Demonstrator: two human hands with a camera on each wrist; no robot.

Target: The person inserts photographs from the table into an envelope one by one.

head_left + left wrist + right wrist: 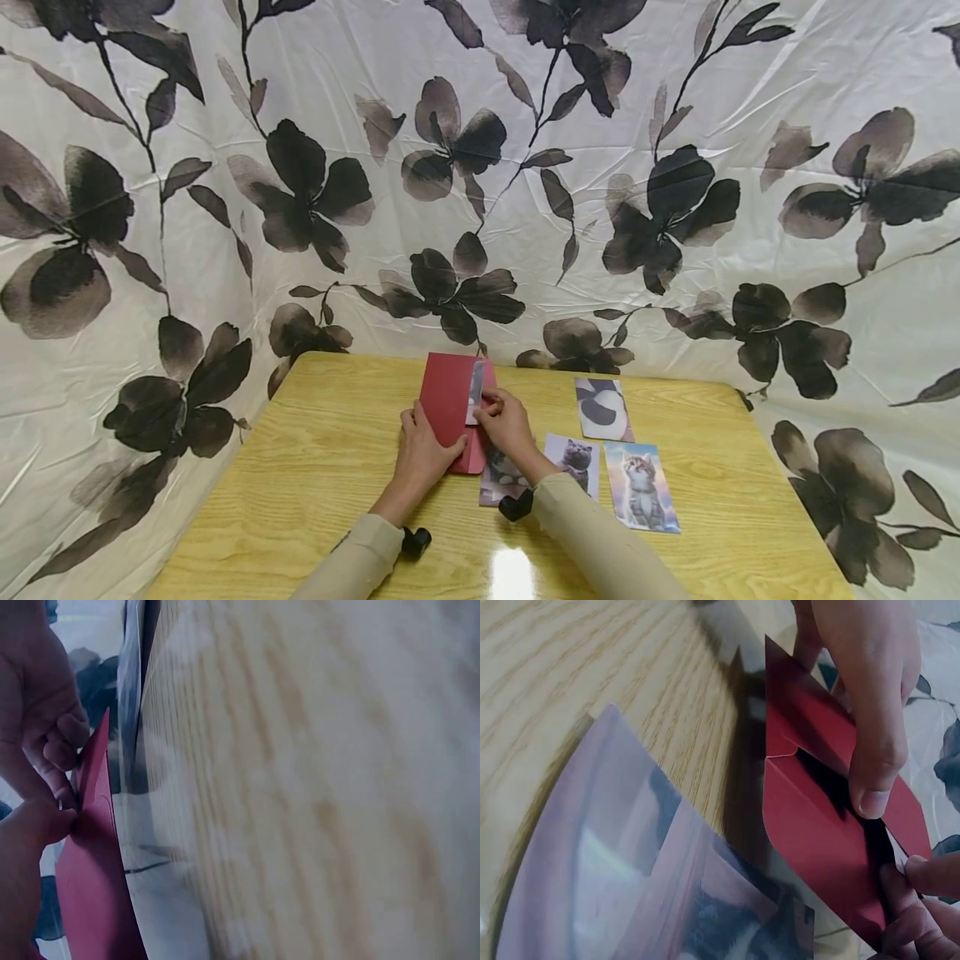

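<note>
With left hand [423, 457] gripping near left side of red envelope [444, 385], right hand [510, 427] pinching card [476, 387], best slide it squarely, without buckling.

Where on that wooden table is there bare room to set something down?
A wide bare stretch of table lies left of the red envelope and the left hand. Another lies between the kitten card and the table's right edge. It's crowded between envelope and kitten card, with the right hand and more cards there.
</note>
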